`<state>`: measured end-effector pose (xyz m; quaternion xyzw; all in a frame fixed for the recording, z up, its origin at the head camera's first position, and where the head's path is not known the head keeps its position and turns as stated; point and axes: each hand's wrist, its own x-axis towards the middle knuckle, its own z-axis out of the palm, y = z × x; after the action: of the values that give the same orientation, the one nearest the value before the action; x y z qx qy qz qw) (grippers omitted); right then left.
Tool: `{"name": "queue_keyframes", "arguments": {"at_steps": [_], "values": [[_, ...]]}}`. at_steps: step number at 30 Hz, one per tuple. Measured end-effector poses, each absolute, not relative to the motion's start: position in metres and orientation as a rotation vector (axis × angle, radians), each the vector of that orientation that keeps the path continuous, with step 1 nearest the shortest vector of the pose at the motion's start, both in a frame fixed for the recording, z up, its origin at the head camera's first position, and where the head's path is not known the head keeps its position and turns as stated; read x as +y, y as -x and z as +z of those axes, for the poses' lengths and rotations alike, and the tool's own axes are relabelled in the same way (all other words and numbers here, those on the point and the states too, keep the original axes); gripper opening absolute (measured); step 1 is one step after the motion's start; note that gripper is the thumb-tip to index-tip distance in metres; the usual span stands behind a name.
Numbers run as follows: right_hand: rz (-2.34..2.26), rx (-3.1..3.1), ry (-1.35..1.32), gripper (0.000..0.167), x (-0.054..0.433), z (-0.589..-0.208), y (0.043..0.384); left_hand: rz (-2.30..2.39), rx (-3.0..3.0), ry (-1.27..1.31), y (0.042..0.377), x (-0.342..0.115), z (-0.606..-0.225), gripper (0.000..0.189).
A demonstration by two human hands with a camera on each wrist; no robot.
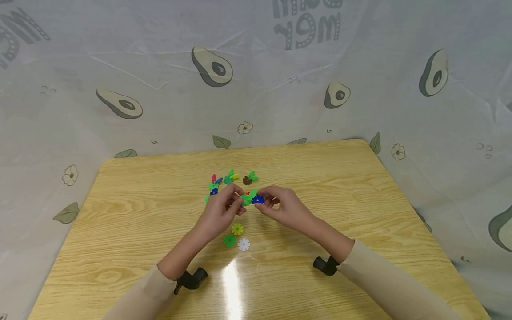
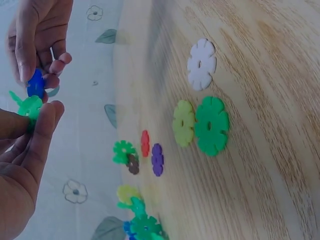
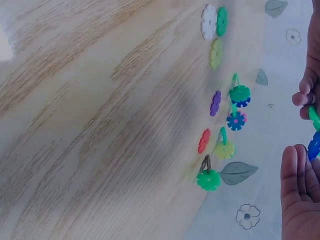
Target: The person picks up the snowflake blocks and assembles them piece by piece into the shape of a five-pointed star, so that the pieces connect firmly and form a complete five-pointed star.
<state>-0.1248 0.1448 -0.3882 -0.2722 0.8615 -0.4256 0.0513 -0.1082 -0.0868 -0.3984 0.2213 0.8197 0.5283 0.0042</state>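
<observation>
Both hands meet over the middle of the table. My left hand point(image 1: 218, 209) pinches green notched flower discs point(image 1: 246, 200) that are joined together at an angle. From the other side, my right hand point(image 1: 286, 204) grips a blue notched disc point(image 1: 258, 200) between thumb and fingers. The blue disc's edge is against the green ones in the left wrist view. Nearer the body lie a yellow disc point(image 1: 238, 229), a green disc point(image 1: 230, 240) and a white disc point(image 1: 243, 244), all flat. A red disc point(image 2: 145, 143) and a purple disc point(image 2: 157, 160) lie farther off, mostly hidden by the hands in the head view.
Beyond the hands stand joined disc clusters: a brown and green one point(image 1: 247, 180), a teal, green and yellow one point(image 1: 229, 179), and one with pink, blue and green discs point(image 1: 214, 186). The wooden table point(image 1: 340, 178) backs onto a printed cloth point(image 1: 160, 66).
</observation>
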Motion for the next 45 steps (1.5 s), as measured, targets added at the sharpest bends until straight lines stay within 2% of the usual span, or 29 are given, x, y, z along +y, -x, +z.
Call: {"name": "queue_keyframes", "arguments": {"at_steps": [18, 26, 31, 40, 45], "values": [[-1.419, 2.577, 0.796, 0.021, 0.133, -0.385, 0.125, 1.796, 2.593, -0.713, 0.105, -0.085, -0.403, 0.01], [-1.401, 2.586, 0.738, 0.021, 0.129, -0.381, 0.132, 1.869, 2.532, -0.623, 0.112, -0.086, -0.403, 0.014], [-1.399, 2.572, 0.728, 0.029, 0.129, -0.388, 0.137, 1.932, 2.472, -0.479, 0.118, -0.096, -0.399, 0.016], [-0.827, 2.4, 1.041, 0.037, 0.122, -0.433, 0.138, 2.053, 2.349, -0.336, 0.119, -0.11, -0.4, 0.019], [-0.741, 2.388, 1.126, 0.038, 0.111, -0.445, 0.139, 2.027, 2.329, -0.297, 0.118, -0.111, -0.401, 0.019]]}}
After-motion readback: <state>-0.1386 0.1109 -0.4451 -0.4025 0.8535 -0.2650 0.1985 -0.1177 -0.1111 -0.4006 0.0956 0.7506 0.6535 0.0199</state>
